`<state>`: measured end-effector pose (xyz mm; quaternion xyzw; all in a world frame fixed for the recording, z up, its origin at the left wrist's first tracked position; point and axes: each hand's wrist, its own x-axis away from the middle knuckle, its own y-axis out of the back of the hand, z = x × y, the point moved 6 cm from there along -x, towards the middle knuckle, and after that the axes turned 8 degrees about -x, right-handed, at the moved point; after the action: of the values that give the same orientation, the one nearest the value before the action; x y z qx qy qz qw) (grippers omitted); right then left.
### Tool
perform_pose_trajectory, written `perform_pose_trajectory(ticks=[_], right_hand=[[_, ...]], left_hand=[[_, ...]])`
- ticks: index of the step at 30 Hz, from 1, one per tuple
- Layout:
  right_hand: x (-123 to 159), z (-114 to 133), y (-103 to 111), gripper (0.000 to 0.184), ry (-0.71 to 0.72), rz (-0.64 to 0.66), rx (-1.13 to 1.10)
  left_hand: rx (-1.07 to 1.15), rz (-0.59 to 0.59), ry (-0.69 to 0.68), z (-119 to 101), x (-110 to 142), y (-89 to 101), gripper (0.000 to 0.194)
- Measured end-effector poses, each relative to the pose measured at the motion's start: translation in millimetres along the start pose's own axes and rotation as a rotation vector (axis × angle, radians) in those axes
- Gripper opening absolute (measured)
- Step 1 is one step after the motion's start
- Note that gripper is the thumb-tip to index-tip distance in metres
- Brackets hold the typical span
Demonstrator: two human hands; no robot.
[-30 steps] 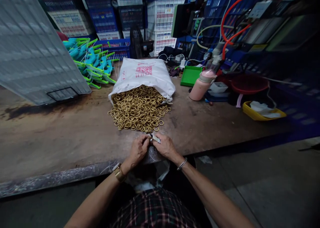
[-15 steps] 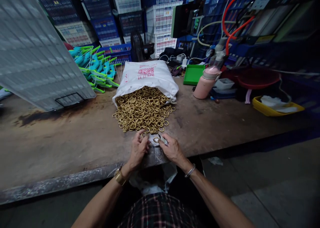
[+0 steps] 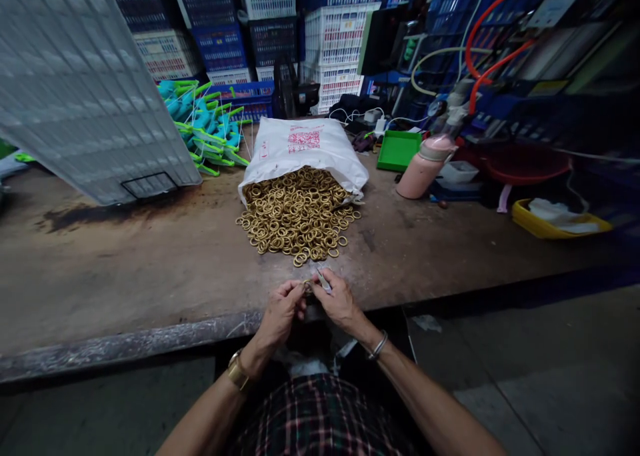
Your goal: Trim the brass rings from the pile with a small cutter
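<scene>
At the front edge of the table, my left hand is closed, its thumb and fingers pinching a gold-coloured ring. My right hand meets it there, fingers touching the same ring. Gripped in that right hand is a small knife, its pointed end sticking up and away from me. Just beyond both hands lies a heap of gold-coloured rings, spilling from the mouth of a white sack with red print. My fingers partly hide the ring and the knife.
A translucent ribbed panel leans at the left, near turquoise and green plastic pieces. On the right stand a pink bottle, a green tray and a yellow tray. Stacked crates line the back.
My left hand has drawn a ring back from the heap's edge toward me. Both hands have come together at the table edge. The view has shifted slightly left.
</scene>
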<state>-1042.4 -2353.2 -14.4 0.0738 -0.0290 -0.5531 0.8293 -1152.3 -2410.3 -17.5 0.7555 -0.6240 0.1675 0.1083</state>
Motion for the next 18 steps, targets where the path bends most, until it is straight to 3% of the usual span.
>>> perform_pose_trajectory(ticks=[4, 8, 11, 14, 18], right_hand=[[2, -5, -3, 0.015, -0.178, 0.02, -0.185], [6, -12, -10, 0.019, -0.396, 0.09, -0.454], [10, -10, -15, 0.02, -0.479, 0.142, -0.579], [12, -7, -17, 0.019, -0.481, 0.147, -0.584], [9, 2, -9, 0.022, -0.277, 0.109, -0.331]], left_hand=[[-0.008, -0.07, -0.091, -6, 7, 5.1, 0.04], [-0.235, -0.058, -0.203, -13, 14, 3.3, 0.032], [-0.384, -0.061, -0.279, -17, 18, 1.9, 0.025], [-0.384, -0.068, -0.262, -18, 18, 2.0, 0.022], [-0.25, -0.067, -0.136, -15, 18, 1.5, 0.024]])
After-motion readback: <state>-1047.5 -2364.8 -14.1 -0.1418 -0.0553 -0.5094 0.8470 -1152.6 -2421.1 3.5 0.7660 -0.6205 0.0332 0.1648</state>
